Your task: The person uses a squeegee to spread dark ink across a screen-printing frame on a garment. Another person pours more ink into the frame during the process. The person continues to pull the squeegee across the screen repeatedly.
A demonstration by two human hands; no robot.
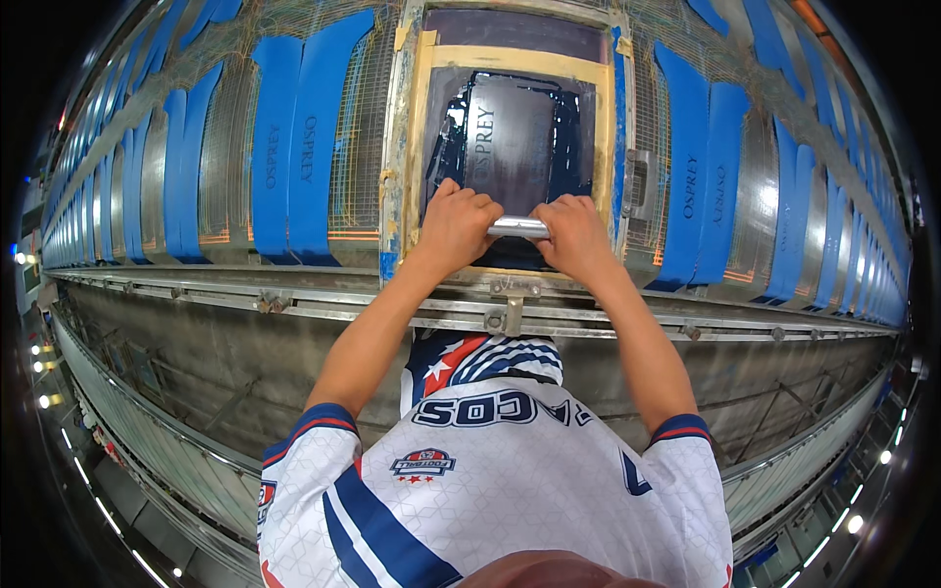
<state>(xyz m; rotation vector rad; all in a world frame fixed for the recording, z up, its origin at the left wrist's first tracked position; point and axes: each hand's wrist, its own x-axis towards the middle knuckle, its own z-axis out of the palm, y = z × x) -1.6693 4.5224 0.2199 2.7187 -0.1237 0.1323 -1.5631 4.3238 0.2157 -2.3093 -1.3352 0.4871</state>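
Head view: left hand [453, 227] and right hand [578, 235], fingers curled tight around a short silver metal squeegee handle [519, 227], centre frame. Beneath, a tape-edged rectangular printing screen [414, 118] flooded with dark blue ink [569, 147]. Flanking at upper left and upper right, blue fabric strips [294, 137] on wire-mesh pallets. Below, a grey metal rail [294, 304] crossing the frame.

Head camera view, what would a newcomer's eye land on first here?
Both hands, the left hand and the right hand, close side by side on a short silver metal bar at picture centre. It rests on a tape-edged printing screen coated in dark blue ink. To either side, rows of bright blue fabric pieces line the long metal table.
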